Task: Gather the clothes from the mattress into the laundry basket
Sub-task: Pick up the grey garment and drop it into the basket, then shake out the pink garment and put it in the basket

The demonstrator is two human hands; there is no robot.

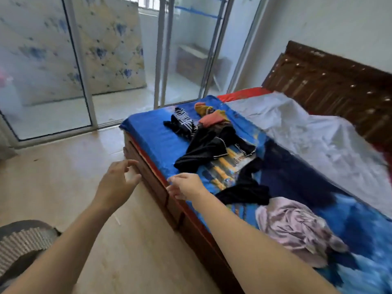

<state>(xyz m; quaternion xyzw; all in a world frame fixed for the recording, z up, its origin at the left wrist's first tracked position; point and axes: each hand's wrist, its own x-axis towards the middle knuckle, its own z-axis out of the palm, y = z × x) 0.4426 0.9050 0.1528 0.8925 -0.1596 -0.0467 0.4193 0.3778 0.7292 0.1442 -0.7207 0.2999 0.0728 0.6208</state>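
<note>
Black clothes [203, 149] lie across the mattress [152, 141] (left hand [115, 183], right hand [186, 188] hover nearby).

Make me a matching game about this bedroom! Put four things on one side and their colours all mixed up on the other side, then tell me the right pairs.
Things
1. crumpled shirt
2. headboard
3. mattress cover
4. loose sheet

Colours
a. brown
b. white
c. pale lilac
d. bright blue

Pairs: 1-c, 2-a, 3-d, 4-b
</note>
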